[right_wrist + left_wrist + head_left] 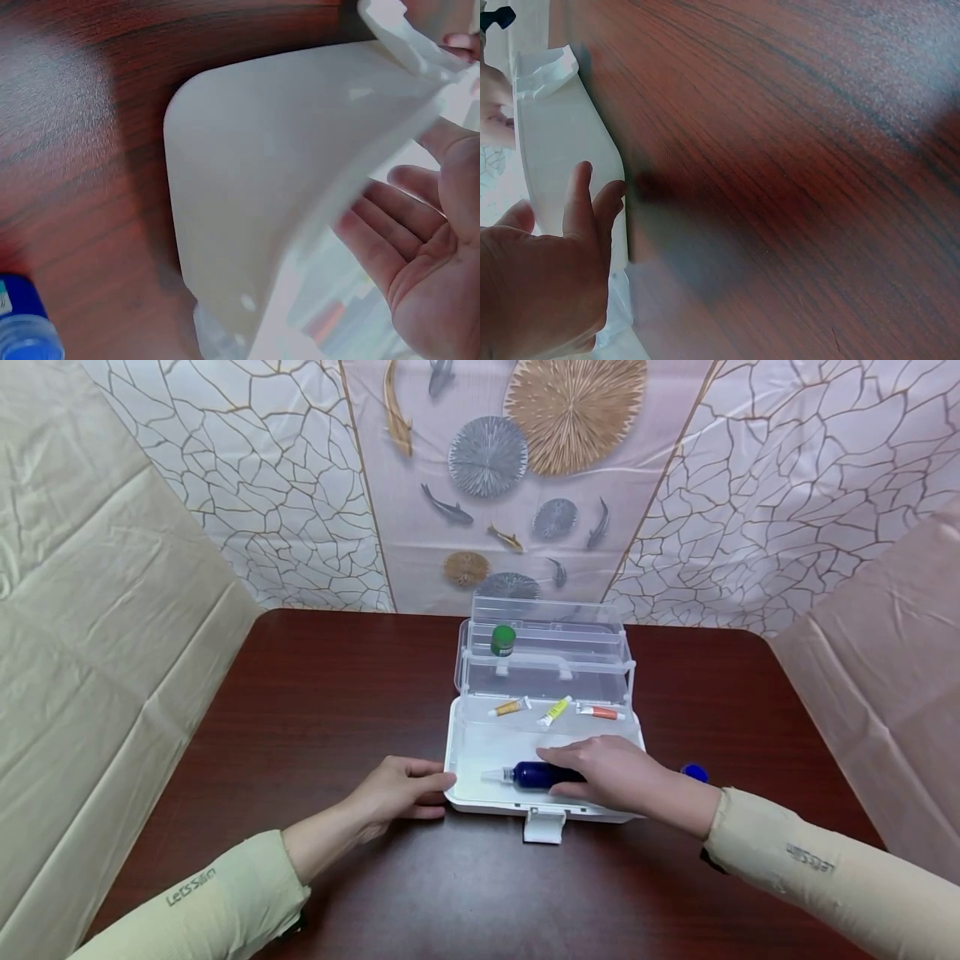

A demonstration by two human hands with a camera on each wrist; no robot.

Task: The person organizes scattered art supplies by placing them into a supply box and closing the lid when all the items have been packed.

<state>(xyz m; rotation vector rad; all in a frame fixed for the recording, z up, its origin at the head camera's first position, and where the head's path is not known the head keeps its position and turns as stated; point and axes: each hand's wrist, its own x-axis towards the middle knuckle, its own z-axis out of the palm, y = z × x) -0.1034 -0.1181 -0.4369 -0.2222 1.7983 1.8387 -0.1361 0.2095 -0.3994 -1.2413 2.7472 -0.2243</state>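
Observation:
A white storage box [480,802] with clear fold-up trays stands open on the table. On its floor lies a dark blue bottle [531,775] with a clear nozzle pointing left. My right hand [615,772] is over the bottle's right end, fingers on the far side and thumb on the near side. From the right wrist, the palm [450,255] shows nothing in it; the bottle is hidden there behind the box wall. My left hand [401,793] holds the box's front left corner, thumb on the rim and fingers against the outer wall [570,135].
Three small paint tubes, gold [510,707], yellow [555,711] and orange-red [602,712], lie in a row at the back. A green-lidded jar [503,641] sits on an upper tray. Right of the box stands a blue jar [22,307]. A latch [544,827] hangs at the front.

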